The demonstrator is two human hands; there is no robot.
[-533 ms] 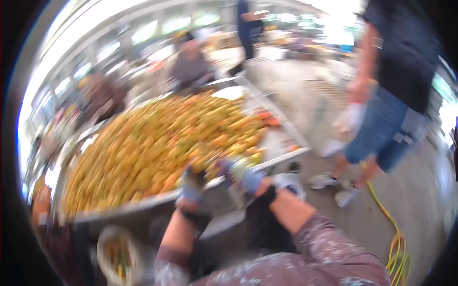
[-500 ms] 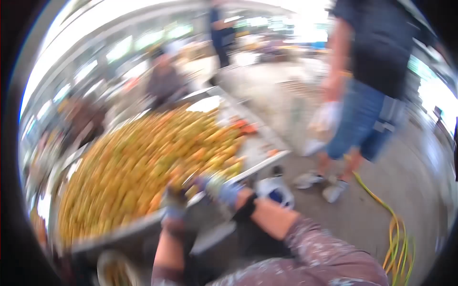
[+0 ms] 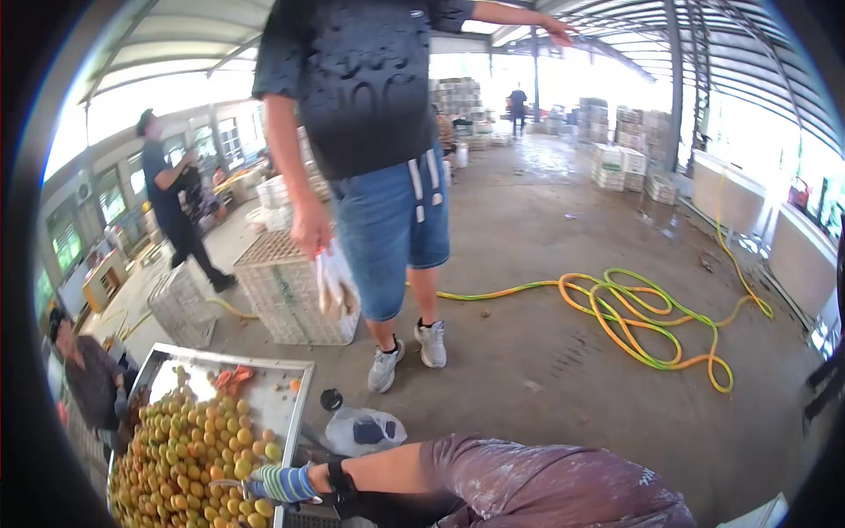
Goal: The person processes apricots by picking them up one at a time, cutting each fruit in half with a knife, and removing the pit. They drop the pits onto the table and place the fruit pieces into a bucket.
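At the bottom left, my right hand [image 3: 275, 483] wears a blue, green and white striped glove and reaches over the near edge of the metal tray table [image 3: 297, 400]. Its fingers are closed round a thin curved metal tool [image 3: 227, 483], whose exact kind I cannot make out. Below and beside it lies a heap of round yellow, orange and green fruits [image 3: 189, 449]. A piece of red-orange material [image 3: 232, 380] rests at the heap's far end. My left hand is out of the frame.
A person [image 3: 370, 176] stands close ahead, one arm stretched out, holding white gloves [image 3: 335, 283]. Crates [image 3: 290, 290] stand behind. A plastic bag [image 3: 365, 429] sits by the tray. A yellow-green hose [image 3: 616, 304] coils across the floor. Another person [image 3: 92, 378] is beyond the tray.
My view has swung to the right, so the tray now shows at the lower left. My left hand has left the frame. The person ahead has raised an arm outward.
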